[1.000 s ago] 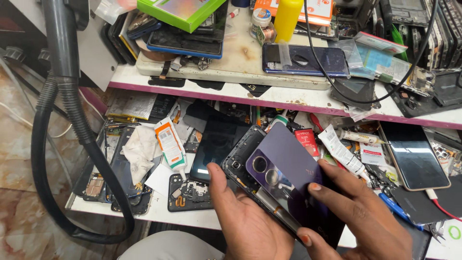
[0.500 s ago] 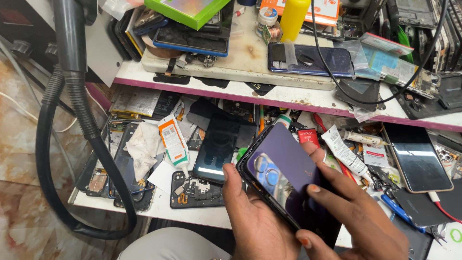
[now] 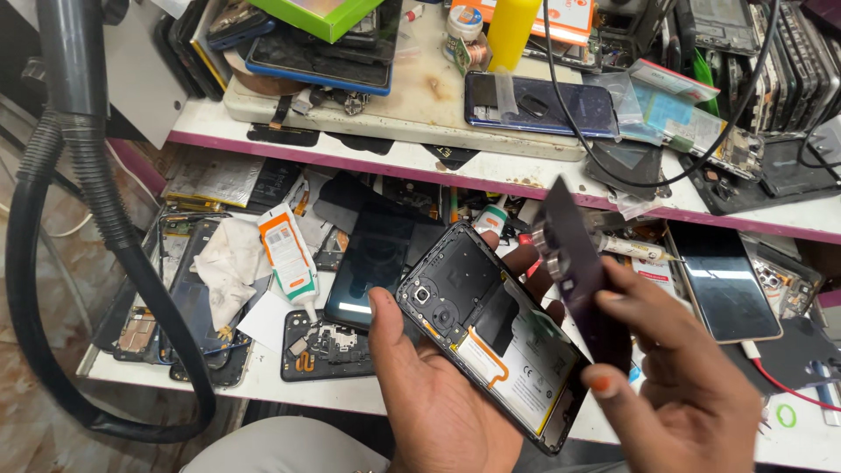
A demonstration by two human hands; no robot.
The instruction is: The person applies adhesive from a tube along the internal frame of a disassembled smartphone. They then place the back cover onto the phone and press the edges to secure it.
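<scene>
Above the cluttered tabletop (image 3: 263, 372), left hand (image 3: 438, 394) grips the opened phone (image 3: 491, 328), right hand (image 3: 692, 385) pinches its purple back cover (image 3: 574, 263) fully off, battery exposed, everything inside untouched.

- black opened phone body (image 3: 491, 337) with white battery label edged by an orange strip
- dark purple glossy back cover (image 3: 578, 280)
- white glue tube with orange label and green band (image 3: 289, 258)
- yellow plastic bottle (image 3: 514, 31)
- bright green flat box (image 3: 320, 15)
- white shelf with pink-purple edge (image 3: 368, 162)
- grey ribbed hose (image 3: 105, 219)
</scene>
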